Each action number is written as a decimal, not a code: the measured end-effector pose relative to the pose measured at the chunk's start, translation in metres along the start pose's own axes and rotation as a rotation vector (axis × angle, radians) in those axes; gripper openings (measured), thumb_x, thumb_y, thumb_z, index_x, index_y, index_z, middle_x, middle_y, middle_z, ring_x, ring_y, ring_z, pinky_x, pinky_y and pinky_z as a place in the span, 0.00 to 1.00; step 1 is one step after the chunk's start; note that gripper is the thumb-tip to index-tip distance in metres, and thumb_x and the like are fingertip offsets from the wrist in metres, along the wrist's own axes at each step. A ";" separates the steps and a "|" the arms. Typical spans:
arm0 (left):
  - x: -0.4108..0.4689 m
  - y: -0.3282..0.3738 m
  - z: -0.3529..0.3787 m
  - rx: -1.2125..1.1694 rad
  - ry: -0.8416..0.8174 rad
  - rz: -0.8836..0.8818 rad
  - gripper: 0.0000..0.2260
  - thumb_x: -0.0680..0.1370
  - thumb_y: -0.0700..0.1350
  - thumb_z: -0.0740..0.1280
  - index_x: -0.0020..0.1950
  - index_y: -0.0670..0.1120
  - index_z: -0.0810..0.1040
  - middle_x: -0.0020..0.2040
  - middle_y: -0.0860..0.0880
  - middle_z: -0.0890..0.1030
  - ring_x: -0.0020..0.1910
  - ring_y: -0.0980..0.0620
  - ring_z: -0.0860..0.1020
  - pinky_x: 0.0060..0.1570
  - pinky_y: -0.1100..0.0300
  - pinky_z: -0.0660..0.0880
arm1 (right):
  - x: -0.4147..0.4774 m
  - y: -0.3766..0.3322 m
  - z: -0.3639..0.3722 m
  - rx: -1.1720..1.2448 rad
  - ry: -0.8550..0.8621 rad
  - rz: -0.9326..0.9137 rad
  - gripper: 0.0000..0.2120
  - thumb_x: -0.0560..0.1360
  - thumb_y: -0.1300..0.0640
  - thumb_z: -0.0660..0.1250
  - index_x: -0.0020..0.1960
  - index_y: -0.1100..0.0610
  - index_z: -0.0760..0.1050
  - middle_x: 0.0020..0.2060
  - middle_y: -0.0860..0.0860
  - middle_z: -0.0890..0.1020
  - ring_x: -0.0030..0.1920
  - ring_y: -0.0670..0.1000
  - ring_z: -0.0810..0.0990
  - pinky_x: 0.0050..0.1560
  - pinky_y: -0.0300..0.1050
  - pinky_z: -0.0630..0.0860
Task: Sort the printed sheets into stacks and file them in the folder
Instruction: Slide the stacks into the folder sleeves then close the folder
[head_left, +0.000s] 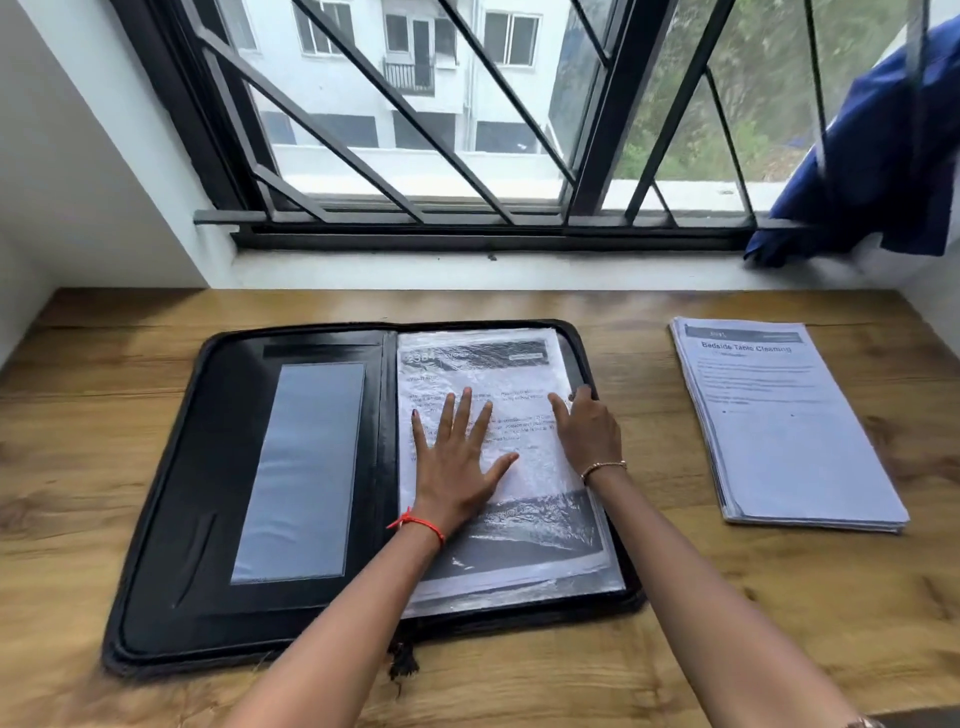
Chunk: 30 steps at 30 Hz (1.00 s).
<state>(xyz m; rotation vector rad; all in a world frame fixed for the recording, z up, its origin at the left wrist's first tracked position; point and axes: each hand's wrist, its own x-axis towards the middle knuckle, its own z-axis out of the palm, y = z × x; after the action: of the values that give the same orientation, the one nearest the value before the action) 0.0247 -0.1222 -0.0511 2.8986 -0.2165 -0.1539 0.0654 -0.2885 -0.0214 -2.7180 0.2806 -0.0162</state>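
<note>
On the folder's right half, left hand (457, 457) was laid flat, fingers (461, 415) spread, on a plastic-sleeved sheet (524, 467); right hand (589, 434) was curled at the sleeve's edge. Folder (311, 467) was open on worktop (675, 623); sheet stack (779, 431) well apart, to the right.

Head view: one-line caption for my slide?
Left hand flat on sleeved sheet in open folder; right hand at its edge.

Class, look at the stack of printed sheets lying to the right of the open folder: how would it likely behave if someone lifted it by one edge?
The stack of printed sheets looks like loose, unbound paper, so it would probably droop. Its edges already fan slightly, so sheets may slide apart. It is thick, so likely fairly heavy.
</note>
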 end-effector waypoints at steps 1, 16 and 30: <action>0.002 -0.001 0.000 0.005 -0.008 -0.001 0.45 0.58 0.73 0.19 0.73 0.56 0.36 0.75 0.52 0.34 0.74 0.51 0.35 0.62 0.42 0.24 | 0.003 -0.001 0.001 0.045 0.004 -0.008 0.19 0.79 0.49 0.57 0.57 0.66 0.68 0.49 0.66 0.79 0.51 0.65 0.78 0.45 0.53 0.72; 0.004 -0.005 0.010 -0.031 -0.006 0.027 0.42 0.62 0.74 0.24 0.72 0.57 0.34 0.75 0.51 0.34 0.73 0.52 0.32 0.67 0.41 0.29 | -0.032 0.018 0.020 0.000 0.094 -0.320 0.40 0.73 0.33 0.49 0.59 0.71 0.68 0.44 0.66 0.80 0.29 0.59 0.81 0.21 0.42 0.73; -0.018 -0.006 -0.012 -0.333 0.131 -0.054 0.29 0.79 0.60 0.54 0.76 0.50 0.51 0.77 0.49 0.44 0.76 0.53 0.42 0.71 0.43 0.36 | -0.030 -0.003 -0.030 0.959 -0.285 0.287 0.25 0.70 0.66 0.71 0.65 0.64 0.67 0.50 0.59 0.77 0.42 0.52 0.78 0.45 0.45 0.77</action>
<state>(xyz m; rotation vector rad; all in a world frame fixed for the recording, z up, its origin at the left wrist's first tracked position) 0.0091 -0.1107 -0.0389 2.5720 -0.0796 -0.0068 0.0355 -0.2915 0.0088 -1.6875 0.4347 0.2496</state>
